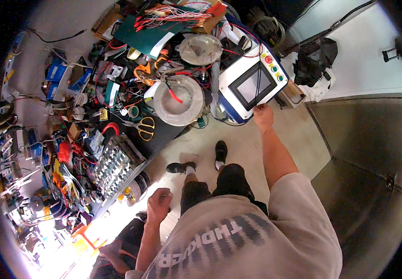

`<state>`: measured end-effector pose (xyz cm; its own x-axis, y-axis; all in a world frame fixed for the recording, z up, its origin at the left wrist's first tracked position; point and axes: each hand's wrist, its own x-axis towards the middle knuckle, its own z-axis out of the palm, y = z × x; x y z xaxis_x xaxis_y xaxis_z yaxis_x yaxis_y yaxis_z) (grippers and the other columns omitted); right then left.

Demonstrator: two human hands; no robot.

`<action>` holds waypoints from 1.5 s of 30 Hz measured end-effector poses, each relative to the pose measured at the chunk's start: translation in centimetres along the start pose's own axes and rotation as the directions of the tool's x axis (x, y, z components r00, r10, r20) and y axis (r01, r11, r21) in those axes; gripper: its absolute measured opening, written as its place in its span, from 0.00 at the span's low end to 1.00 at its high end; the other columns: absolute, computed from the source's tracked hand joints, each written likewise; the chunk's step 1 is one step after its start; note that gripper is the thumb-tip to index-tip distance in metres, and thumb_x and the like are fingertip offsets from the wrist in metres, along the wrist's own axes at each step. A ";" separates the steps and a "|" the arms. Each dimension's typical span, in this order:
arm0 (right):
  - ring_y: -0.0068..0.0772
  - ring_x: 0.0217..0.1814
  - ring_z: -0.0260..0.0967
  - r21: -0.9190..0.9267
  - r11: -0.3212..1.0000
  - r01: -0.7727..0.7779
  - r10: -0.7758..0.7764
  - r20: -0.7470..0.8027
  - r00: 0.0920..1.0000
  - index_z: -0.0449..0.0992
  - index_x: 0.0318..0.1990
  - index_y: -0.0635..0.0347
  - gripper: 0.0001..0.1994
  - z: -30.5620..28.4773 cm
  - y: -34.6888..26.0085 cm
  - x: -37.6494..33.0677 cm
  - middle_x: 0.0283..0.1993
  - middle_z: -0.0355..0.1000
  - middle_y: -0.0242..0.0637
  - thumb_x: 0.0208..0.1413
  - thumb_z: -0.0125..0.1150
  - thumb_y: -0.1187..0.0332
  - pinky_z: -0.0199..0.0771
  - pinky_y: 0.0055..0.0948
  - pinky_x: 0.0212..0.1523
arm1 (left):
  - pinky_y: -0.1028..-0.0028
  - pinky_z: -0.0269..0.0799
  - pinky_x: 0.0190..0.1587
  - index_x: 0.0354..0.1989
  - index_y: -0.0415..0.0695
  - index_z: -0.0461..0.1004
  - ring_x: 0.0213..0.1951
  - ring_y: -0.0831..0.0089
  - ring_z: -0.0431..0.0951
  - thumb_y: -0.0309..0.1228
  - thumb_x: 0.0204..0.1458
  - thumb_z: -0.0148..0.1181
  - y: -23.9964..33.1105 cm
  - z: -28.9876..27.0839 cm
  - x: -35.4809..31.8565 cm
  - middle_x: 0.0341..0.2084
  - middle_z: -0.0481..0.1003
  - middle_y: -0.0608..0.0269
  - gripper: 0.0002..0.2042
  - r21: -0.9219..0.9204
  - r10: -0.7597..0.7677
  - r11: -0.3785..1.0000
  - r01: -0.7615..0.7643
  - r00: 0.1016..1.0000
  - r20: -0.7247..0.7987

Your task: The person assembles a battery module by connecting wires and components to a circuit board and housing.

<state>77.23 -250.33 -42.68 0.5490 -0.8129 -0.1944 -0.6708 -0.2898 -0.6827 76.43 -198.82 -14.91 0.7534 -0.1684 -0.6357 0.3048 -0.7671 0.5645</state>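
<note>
My right hand (263, 117) is at the near edge of a white and blue control box (226, 79) with a dark-framed screen (252, 88). Its fingers are pinched together, and what is between them is too small to make out. A thin dark strip (258, 83) crosses the screen down toward these fingers. Beside the screen sit a red button (269, 60) and green buttons (277, 73). My left hand (159, 203) hangs by my left side, near the bench edge, with its fingers curled in and nothing seen in them.
A crowded bench at the left bears a wrapped wire coil (178, 103), yellow-handled scissors (145, 129), orange-handled tools (143, 74), a terminal-covered unit (117, 165) and loose wires (173, 16). Another person's limb (113, 255) shows at lower left. Metal panels (368, 186) stand at right.
</note>
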 end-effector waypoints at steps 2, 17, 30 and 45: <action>0.44 0.34 0.83 0.167 0.976 -0.140 0.129 0.079 0.989 0.80 0.35 0.63 0.11 -0.4 -1.4 -0.2 0.34 0.82 0.47 0.56 0.69 0.64 0.81 0.40 0.36 | 0.66 0.81 0.41 0.50 0.42 0.82 0.38 0.68 0.86 0.33 0.61 0.66 -1.0 0.6 0.4 0.39 0.85 0.53 0.12 -0.029 -0.010 1.000 0.009 1.000 -0.006; 0.35 0.40 0.82 0.502 0.863 0.062 -0.334 0.472 0.816 0.77 0.40 0.61 0.07 -3.8 -10.8 -13.3 0.38 0.80 0.37 0.55 0.67 0.78 0.82 0.35 0.43 | 0.62 0.80 0.45 0.48 0.38 0.82 0.39 0.62 0.85 0.38 0.63 0.65 2.2 6.8 7.3 0.38 0.85 0.52 0.15 -0.032 0.171 0.985 -0.168 0.976 0.135; 0.43 0.49 0.79 0.483 0.698 0.529 -0.711 0.558 0.428 0.76 0.46 0.57 0.13 -7.9 -16.7 -24.1 0.45 0.78 0.39 0.56 0.72 0.69 0.79 0.42 0.52 | 0.62 0.77 0.37 0.48 0.43 0.78 0.34 0.65 0.80 0.35 0.66 0.58 8.5 13.0 14.1 0.30 0.79 0.63 0.10 -0.628 -0.256 0.472 0.619 0.778 0.574; 0.19 0.29 0.56 0.932 0.362 0.018 -0.013 -0.014 1.000 0.72 0.64 0.61 0.19 -33.7 -19.7 -7.8 0.33 0.62 0.24 0.71 0.60 0.63 0.66 0.29 0.35 | 0.63 0.69 0.21 0.37 0.46 0.79 0.18 0.71 0.67 0.33 0.62 0.66 -6.1 16.2 20.2 0.24 0.74 0.64 0.05 -0.649 -0.458 0.588 0.483 0.860 0.225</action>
<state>69.34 -255.29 -3.97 0.5506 -0.8161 -0.1756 0.2316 0.3515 -0.9071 80.37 -207.57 -39.65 0.3773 0.0678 -0.9236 0.9212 -0.1303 0.3667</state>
